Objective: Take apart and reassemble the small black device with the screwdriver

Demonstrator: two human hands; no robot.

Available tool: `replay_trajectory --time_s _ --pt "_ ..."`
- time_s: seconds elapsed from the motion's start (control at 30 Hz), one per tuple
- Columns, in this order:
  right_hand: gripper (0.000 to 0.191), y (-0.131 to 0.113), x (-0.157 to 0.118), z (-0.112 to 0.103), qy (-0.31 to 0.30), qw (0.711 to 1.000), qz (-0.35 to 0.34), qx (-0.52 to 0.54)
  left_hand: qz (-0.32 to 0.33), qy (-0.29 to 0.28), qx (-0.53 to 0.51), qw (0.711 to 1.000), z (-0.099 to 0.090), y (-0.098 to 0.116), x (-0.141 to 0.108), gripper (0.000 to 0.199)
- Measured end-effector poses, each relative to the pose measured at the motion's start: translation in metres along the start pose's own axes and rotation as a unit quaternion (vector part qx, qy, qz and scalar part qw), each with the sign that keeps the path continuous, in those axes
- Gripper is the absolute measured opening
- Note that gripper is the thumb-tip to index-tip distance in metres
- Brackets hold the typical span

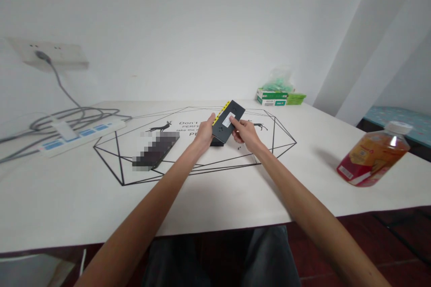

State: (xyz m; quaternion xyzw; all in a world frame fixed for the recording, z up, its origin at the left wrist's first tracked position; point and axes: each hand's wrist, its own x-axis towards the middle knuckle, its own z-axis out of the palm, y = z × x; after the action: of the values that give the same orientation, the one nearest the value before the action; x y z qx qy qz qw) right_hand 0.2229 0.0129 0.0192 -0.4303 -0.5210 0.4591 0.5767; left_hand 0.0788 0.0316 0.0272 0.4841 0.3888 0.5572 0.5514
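Observation:
A flat, dark rectangular case (220, 131) with a white label and a yellow-and-black strip along one edge is held tilted above the table. My left hand (204, 135) grips its left edge, the thumb lying near the yellow strip. On the other side my right hand (247, 134) pinches the right edge, thumb on the white label and fingers curled at the side. Just under the case, another black object (216, 142) shows only in part. Some tiny dark bits (239, 147) lie on the table beside my right hand.
On the white table (215, 206) a blurred black phone-like object (156, 150) lies left. A power strip (82, 136) and coiled cables (74, 114) are farther left. A drink bottle (373, 154) stands right. Green-and-white boxes (272, 97) sit at the back.

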Motion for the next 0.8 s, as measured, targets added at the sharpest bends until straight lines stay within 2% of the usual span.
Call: replay_trajectory --time_s 0.1,0.2,0.23,0.27,0.3,0.33,0.4,0.47,0.53,0.6,0.63,0.7,0.77,0.8 --pt "0.054 -0.001 0.004 -0.011 0.015 0.999 -0.002 0.031 -0.007 -0.023 0.07 0.997 0.011 -0.001 0.013 0.055" --pt "0.054 -0.002 0.009 -0.021 0.045 0.998 -0.006 0.044 -0.003 -0.051 0.215 0.975 0.015 0.006 0.029 0.066" --pt "0.053 -0.002 0.01 -0.024 0.065 0.997 -0.011 0.05 0.007 -0.038 0.295 0.955 0.014 0.009 0.035 0.068" --pt "0.053 -0.001 0.012 -0.026 0.09 0.994 -0.017 0.056 0.02 -0.002 0.399 0.917 0.013 0.011 0.04 0.068" --pt "0.052 -0.001 0.014 -0.028 0.117 0.991 -0.021 0.062 0.018 0.025 0.507 0.861 0.012 0.011 0.044 0.065" --pt "0.051 -0.001 0.015 -0.03 0.141 0.987 -0.024 0.069 0.008 0.048 0.541 0.84 0.01 0.011 0.047 0.061" --pt "0.05 -0.001 0.018 -0.033 0.175 0.981 -0.021 0.083 -0.01 0.075 0.577 0.813 0.007 0.006 0.049 0.067" --pt "0.05 0.0 0.02 -0.036 0.19 0.977 -0.021 0.094 -0.049 0.059 0.655 0.752 0.006 -0.003 0.048 0.079" --pt "0.049 0.0 0.021 -0.039 0.192 0.976 -0.026 0.104 -0.053 0.033 0.683 0.728 0.006 -0.014 0.046 0.084" --pt "0.048 0.0 0.021 -0.041 0.186 0.976 -0.028 0.112 -0.029 0.011 0.681 0.731 0.006 -0.021 0.044 0.075" --pt "0.047 0.0 0.021 -0.042 0.181 0.976 -0.028 0.115 -0.017 0.015 0.668 0.744 0.006 -0.023 0.043 0.068" --pt "0.046 -0.001 0.021 -0.043 0.172 0.978 -0.026 0.117 0.008 0.056 0.609 0.791 0.003 -0.022 0.043 0.055" --pt "0.047 -0.003 0.02 -0.043 0.157 0.98 -0.023 0.116 0.026 0.117 0.506 0.854 -0.005 -0.015 0.041 0.044" --pt "0.047 -0.004 0.019 -0.042 0.148 0.982 -0.023 0.115 0.019 0.13 0.453 0.882 -0.01 -0.01 0.039 0.041"
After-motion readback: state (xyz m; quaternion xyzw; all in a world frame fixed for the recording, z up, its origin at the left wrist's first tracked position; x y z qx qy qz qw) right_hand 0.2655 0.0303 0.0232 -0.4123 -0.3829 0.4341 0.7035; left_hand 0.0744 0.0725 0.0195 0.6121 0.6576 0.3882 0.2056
